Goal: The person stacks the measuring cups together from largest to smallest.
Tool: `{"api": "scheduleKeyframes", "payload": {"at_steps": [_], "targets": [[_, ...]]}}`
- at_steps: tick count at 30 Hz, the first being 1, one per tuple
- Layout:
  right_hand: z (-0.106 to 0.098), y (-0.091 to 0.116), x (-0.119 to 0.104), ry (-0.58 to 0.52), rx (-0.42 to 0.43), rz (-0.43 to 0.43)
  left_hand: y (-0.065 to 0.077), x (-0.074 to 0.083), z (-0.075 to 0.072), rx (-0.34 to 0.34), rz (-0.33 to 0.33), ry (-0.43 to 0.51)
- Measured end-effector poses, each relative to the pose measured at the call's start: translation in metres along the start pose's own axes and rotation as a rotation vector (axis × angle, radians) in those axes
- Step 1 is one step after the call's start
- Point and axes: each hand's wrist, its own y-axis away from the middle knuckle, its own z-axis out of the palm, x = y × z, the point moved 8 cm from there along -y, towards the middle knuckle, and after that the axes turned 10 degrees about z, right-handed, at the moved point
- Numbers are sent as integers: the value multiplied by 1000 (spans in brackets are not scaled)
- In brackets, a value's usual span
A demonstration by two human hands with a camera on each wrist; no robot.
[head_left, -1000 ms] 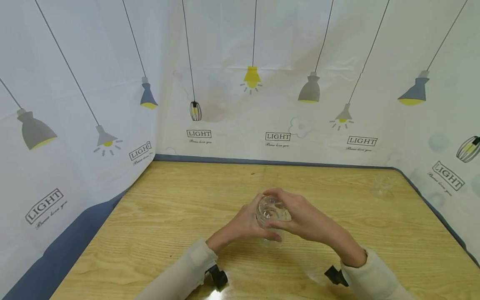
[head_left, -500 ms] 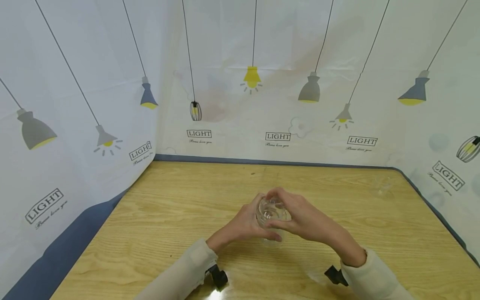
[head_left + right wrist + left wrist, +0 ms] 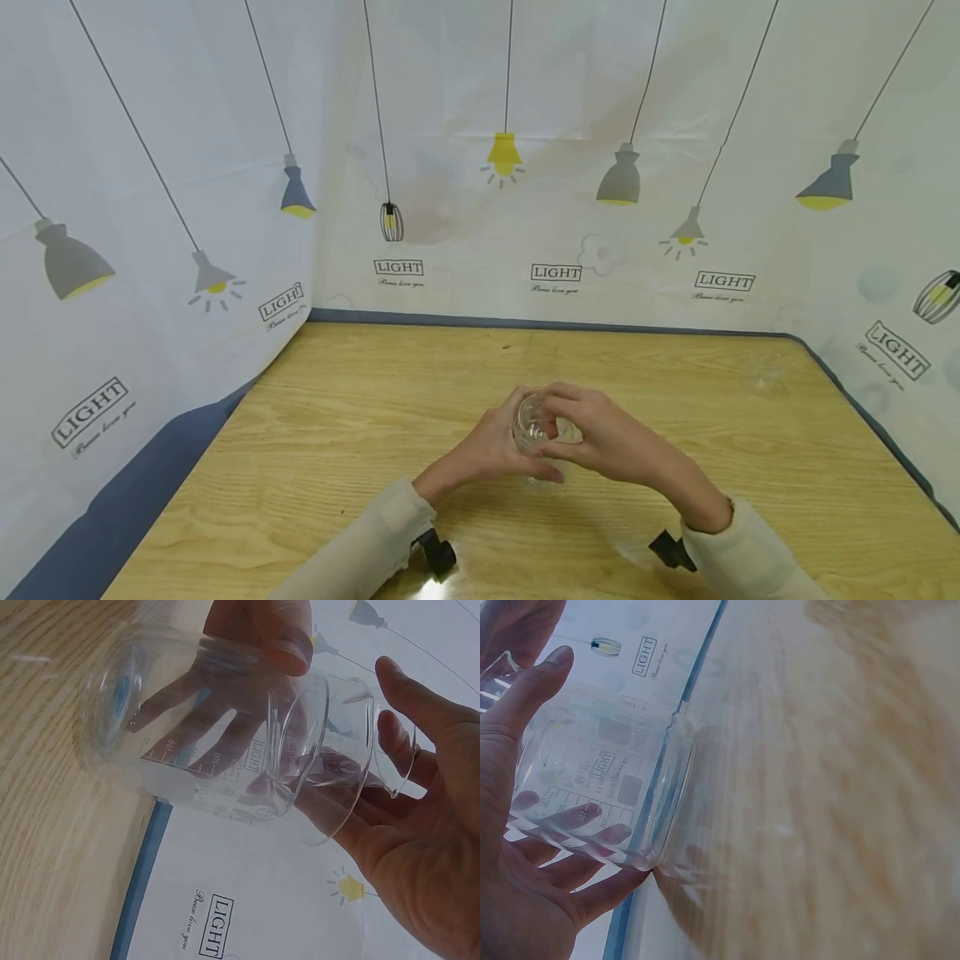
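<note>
A clear glass beaker (image 3: 176,776) with printed volume marks stands upright, its base right at the wooden table. My left hand (image 3: 491,442) grips it around the side, thumb and fingers on opposite faces in the left wrist view. Further clear glass rims show at its mouth, a smaller beaker (image 3: 352,701) nested inside and sticking out above it. At that top rim is my right hand (image 3: 600,429). Its thumb (image 3: 405,690) lies along the near side of the rim, and a bent finger dips into the opening. Some right fingers are partly hidden behind the glass.
Another clear glass item (image 3: 765,371) stands at the back right of the wooden table (image 3: 360,375). A white curtain (image 3: 465,250) printed with lamps surrounds the back and sides. Black wrist cameras hang below both sleeves.
A right finger has shifted from the far rim and bent down into the beaker's opening. The left hand and the beaker have stayed in place.
</note>
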Motion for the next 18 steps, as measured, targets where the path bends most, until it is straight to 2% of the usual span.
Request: {"api": "scheduleKeyframes", "payload": {"at_steps": [18], "targets": [[2,-1,1,-12,-13,10,1,2,1,-17,21,23]]}}
